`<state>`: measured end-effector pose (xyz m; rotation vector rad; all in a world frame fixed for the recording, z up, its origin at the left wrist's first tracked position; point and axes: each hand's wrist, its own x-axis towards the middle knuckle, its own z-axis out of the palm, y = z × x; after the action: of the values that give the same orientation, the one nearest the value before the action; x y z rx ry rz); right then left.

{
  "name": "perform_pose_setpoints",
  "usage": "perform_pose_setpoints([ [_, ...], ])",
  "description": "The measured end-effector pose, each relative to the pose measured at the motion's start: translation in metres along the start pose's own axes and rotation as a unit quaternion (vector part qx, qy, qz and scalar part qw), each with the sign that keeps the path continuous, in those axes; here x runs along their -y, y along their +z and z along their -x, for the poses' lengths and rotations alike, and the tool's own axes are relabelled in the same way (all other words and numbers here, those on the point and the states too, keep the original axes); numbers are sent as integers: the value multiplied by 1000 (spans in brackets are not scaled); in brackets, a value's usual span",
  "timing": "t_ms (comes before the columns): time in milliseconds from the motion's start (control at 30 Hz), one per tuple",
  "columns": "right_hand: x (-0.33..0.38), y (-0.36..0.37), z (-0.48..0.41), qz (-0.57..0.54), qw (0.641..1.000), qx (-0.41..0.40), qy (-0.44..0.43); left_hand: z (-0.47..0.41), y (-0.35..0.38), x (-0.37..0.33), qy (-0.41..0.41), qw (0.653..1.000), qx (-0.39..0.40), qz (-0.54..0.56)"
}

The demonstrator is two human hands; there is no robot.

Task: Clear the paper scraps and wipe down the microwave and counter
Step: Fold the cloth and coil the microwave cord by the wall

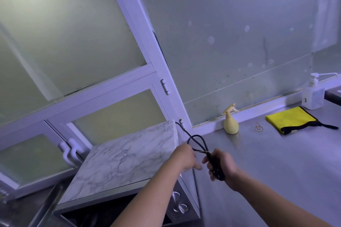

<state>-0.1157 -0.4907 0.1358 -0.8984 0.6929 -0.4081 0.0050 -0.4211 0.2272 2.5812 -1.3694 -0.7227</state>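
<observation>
While the right hand (221, 168) is gripping the folded-up black cord (212, 158), fingers curled tight round the bundle, the left hand (186, 158) is pinching what looks like a thin band (201, 151) stretched off the bundle's top, fingertips bunched together on it. All of this is hanging in the air just beside the right edge of the microwave (125, 156), over the steel counter (267, 162).

What I'm worrying about:
- That band is looking taut. If it's slipping off the fingertips, it's probably pinging away and the coils are springing loose.
- The cord is running back behind the microwave, so pulling hard is risking dragging the box along the counter or straining the plug end, which I can't see.
- One loop is sticking up free, and swinging it around near the wall could be catching something.

The microwave is sitting at the counter's left end, marble-patterned top facing up. The yellow cloth (291, 120) is lying folded far to the right, well apart from both hands, so the wiping isn't happening yet, I'm guessing.

Counting it up:
- 1 microwave, 2 knobs showing
- 1 cord
- 1 cloth
- 1 yellow spray bottle (230, 125) by the back ledge
- 1 white pump dispenser (312, 96)
- 1 loose rubber band (258, 127) on the counter, plus the one being stretched
- paper scraps: zero that I'm seeing
</observation>
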Motion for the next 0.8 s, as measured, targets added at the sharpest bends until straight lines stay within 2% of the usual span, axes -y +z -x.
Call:
perform_pose_setpoints([
  [67,0,1,4,28,999,-29,-28,-5,7,-1,-39,973,56,221],
  [167,0,-4,10,78,992,-56,-87,-11,28,0,-115,868,93,473],
  [233,2,-13,14,88,989,-43,-115,-14,41,0,-136,795,115,580],
  [300,0,-23,19,120,984,1,-128,-16,52,-3,-141,746,120,640],
  [367,-8,-28,21,175,973,-1,-149,-17,62,-7,-142,731,104,660],
  [500,-19,-22,21,310,919,-93,-224,-22,78,-12,-168,716,58,675],
  [600,-20,-19,31,335,905,-129,-229,-27,84,-11,-182,698,37,691],
  [700,-28,-17,50,335,856,-267,-288,-30,86,-8,-185,699,25,690],
  [733,-31,-15,58,298,858,-291,-300,-30,88,-8,-183,702,27,688],
  [800,-31,-9,70,175,919,-248,-250,-32,91,-11,-169,707,35,686],
])
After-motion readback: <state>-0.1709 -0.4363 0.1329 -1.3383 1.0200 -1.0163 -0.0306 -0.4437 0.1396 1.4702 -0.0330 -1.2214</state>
